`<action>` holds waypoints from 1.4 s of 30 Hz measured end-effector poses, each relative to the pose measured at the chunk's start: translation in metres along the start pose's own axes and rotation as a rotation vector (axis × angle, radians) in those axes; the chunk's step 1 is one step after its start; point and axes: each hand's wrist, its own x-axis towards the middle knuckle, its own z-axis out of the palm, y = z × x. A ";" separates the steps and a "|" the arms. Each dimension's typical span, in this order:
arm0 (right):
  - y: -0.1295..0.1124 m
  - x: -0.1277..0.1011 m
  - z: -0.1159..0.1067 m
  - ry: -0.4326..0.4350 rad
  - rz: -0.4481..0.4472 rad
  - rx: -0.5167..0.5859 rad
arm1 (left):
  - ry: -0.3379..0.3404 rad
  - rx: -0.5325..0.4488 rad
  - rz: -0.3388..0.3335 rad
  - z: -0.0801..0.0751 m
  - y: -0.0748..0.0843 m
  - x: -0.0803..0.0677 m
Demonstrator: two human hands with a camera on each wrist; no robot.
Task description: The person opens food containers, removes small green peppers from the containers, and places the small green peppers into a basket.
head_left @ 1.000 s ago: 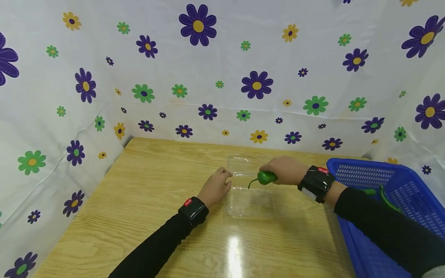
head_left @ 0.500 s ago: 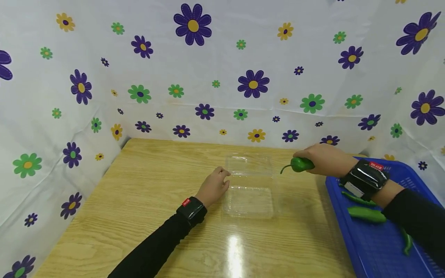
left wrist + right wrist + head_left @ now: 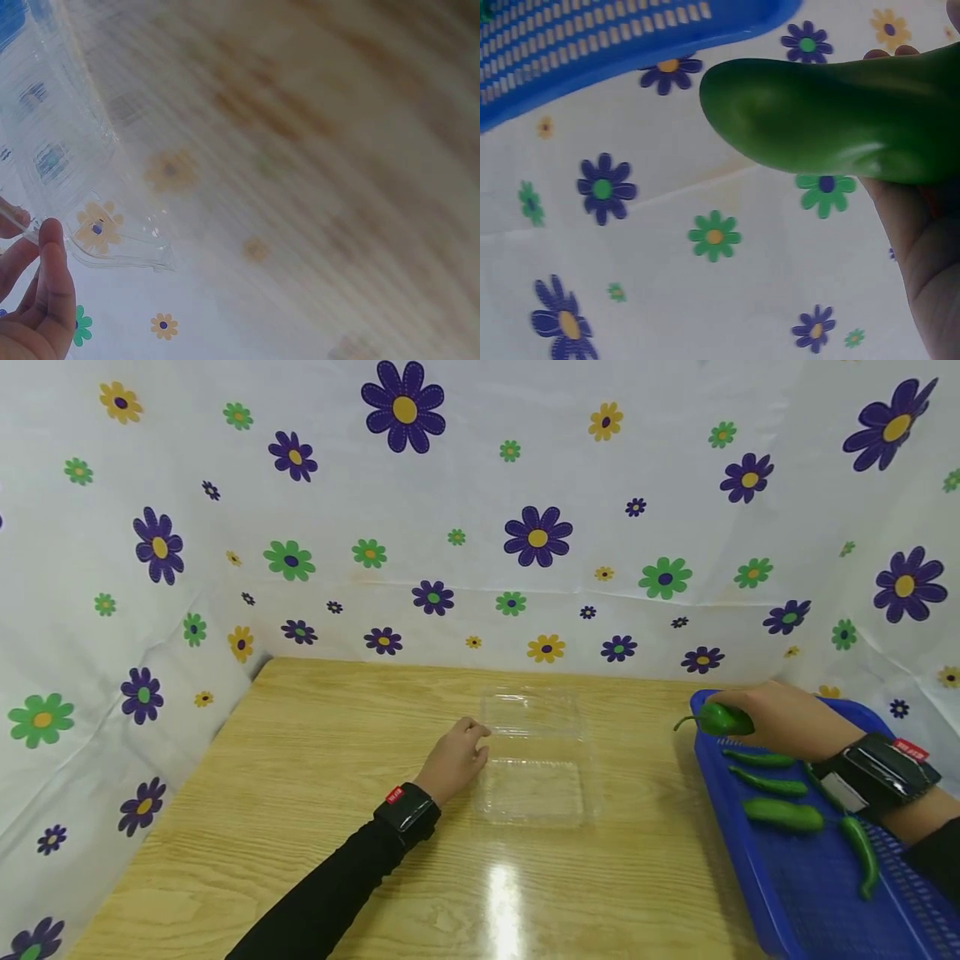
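Holding a green pepper (image 3: 718, 718) in curled fingers, the right hand (image 3: 780, 720) hovers over the far corner of the blue basket (image 3: 787, 893), where four more peppers (image 3: 783, 815) lie. Resting on the tabletop (image 3: 300, 793), the left hand (image 3: 453, 760) touches the clear plastic box (image 3: 534, 758) at its left edge with loosely bent fingers (image 3: 52, 255).

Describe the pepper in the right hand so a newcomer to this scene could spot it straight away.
Find the blue basket at the right edge of the wooden table. At its far corner the right hand grips one green pepper, stem pointing left. Unlike the other peppers lying on the basket floor, it is held up at the rim.
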 end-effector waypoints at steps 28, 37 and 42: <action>0.058 -0.068 0.054 -0.130 0.250 0.033 | -0.006 0.021 -0.017 -0.001 -0.003 0.001; 0.071 -0.082 0.073 -0.217 0.301 0.037 | -0.005 0.018 -0.026 0.002 -0.003 0.001; 0.075 -0.089 0.081 -0.228 0.322 0.052 | -0.006 0.016 -0.024 0.004 -0.003 0.002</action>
